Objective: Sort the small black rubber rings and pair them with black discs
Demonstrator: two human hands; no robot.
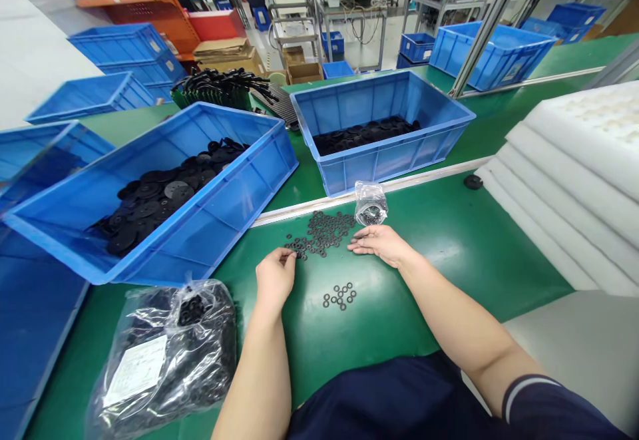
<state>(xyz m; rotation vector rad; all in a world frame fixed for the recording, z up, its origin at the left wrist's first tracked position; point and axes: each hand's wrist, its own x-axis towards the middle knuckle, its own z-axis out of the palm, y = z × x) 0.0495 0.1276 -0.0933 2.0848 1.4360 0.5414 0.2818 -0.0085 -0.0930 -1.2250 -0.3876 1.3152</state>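
Note:
A loose heap of small black rubber rings (pixel 324 230) lies on the green mat. My left hand (pixel 274 277) rests at the heap's left end, fingers curled in a pinch on the rings there. My right hand (pixel 382 243) lies flat beside the heap's right edge, fingers stretched out toward the rings. A small separate cluster of several rings (pixel 340 295) sits between my forearms. A small clear plastic bag (pixel 370 203) with a few rings in it stands just beyond my right hand.
Two blue bins of black discs, one tilted at left (pixel 239 194) and one behind (pixel 399 154). A plastic bag of black parts (pixel 164 353) lies near left. Stacked white foam trays (pixel 574 174) fill the right. One black disc (pixel 472 182) lies beside them.

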